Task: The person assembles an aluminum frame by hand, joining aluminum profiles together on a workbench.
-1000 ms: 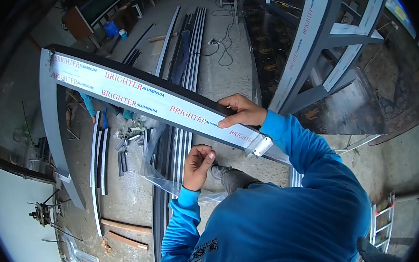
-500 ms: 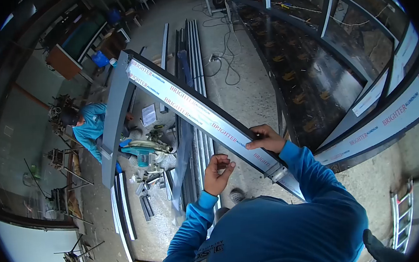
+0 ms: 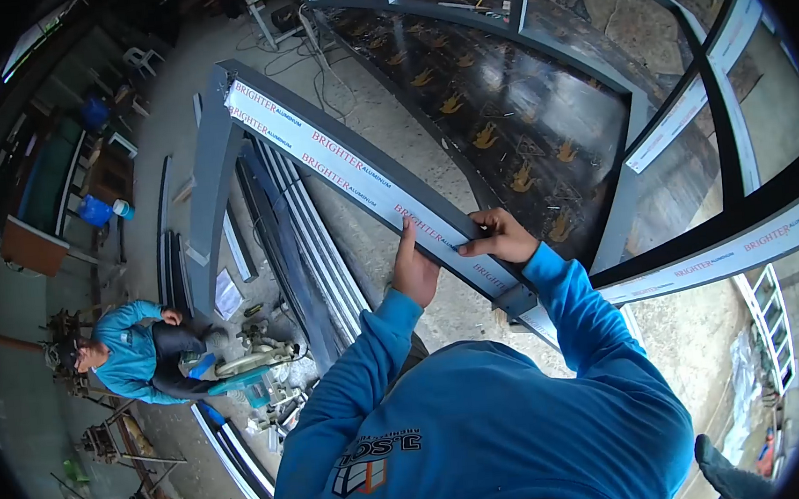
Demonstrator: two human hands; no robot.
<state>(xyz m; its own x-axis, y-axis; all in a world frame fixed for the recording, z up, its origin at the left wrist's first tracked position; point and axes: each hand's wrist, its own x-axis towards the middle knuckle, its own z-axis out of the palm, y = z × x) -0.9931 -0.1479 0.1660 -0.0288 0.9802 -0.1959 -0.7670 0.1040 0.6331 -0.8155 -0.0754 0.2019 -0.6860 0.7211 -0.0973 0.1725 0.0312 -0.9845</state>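
A long aluminum profile (image 3: 312, 148), covered with printed protective film, slants across in front of me. It joins a second grey profile (image 3: 206, 194) at its upper left corner, and a small bracket (image 3: 513, 301) sits near its lower right end. My right hand (image 3: 504, 238) grips the profile over its upper edge, with the thumb on the film. At the lower edge, my left hand (image 3: 415, 272) rests against the profile with one digit up on the film; its other fingers are hidden behind.
At left, a co-worker (image 3: 131, 350) in a blue shirt crouches by a green miter saw (image 3: 251, 385). Long metal bars (image 3: 309, 233) lie on the floor. A dark patterned table (image 3: 491, 101) carries more framing at right, with a ladder (image 3: 770, 328) beyond.
My left hand has moved up from below the profile and now touches its lower edge. My right hand keeps its grip. The view has turned, bringing the co-worker more into sight.
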